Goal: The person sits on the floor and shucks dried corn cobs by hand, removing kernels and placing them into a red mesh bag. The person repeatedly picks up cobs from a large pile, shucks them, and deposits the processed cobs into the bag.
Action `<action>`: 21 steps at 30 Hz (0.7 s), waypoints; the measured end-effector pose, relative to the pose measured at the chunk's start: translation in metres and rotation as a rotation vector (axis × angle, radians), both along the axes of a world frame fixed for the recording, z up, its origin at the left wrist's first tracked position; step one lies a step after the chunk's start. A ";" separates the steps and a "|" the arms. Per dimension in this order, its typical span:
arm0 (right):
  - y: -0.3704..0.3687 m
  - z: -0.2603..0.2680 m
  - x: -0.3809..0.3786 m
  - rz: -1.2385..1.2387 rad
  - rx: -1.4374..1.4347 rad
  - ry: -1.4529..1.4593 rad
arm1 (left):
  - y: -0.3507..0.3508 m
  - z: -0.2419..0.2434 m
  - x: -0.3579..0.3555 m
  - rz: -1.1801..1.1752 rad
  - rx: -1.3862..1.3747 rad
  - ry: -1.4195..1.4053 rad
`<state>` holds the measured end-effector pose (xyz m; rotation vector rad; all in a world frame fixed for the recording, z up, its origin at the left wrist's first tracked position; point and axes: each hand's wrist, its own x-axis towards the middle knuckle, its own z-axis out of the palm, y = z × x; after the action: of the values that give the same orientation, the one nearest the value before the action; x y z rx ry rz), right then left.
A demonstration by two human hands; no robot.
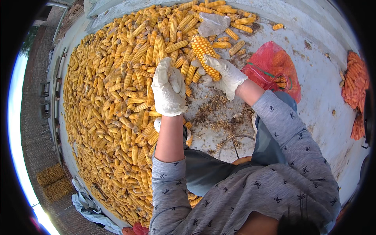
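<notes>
My right hand [224,73], in a white glove, grips a yellow ear of corn [204,55] and holds it tilted above the pile's edge. The ear is husked, with its kernels bare. To its left, apart from the ear, my left hand [169,89] is raised in a matching glove with the fingers curled inward. Whether those fingers hold anything is hidden. Below and beyond both hands spreads a large heap of husked corn ears [126,85]. A red mesh bag [271,66] with corn ears inside stands just beyond my right wrist.
A crumpled translucent plastic bag [213,24] lies on the far ears. Loose kernels and chaff [216,113] litter the concrete floor [317,97] before me. Filled orange mesh sacks [354,82] stand at the right by the wall. A grey sheet [88,205] lies at lower left.
</notes>
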<state>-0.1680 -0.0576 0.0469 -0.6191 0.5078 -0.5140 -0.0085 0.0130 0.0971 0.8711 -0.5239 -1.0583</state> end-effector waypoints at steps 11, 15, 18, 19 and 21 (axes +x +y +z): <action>0.008 0.008 0.007 -0.030 0.049 -0.026 | 0.003 0.009 0.012 -0.117 0.200 -0.145; 0.005 0.011 0.008 -0.029 0.119 -0.022 | 0.006 0.010 0.017 -0.187 0.267 -0.230; 0.006 0.014 0.010 -0.037 0.151 -0.022 | 0.006 0.011 0.014 -0.153 0.258 -0.200; 0.007 0.015 0.009 -0.040 0.150 -0.016 | 0.006 0.011 0.013 -0.160 0.278 -0.134; 0.008 0.016 0.009 -0.061 0.149 0.013 | 0.004 0.012 0.013 -0.180 0.302 -0.018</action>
<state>-0.1592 -0.0491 0.0627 -0.4662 0.5732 -0.5251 0.0041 0.0174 0.1087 1.1142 -0.4704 -1.3169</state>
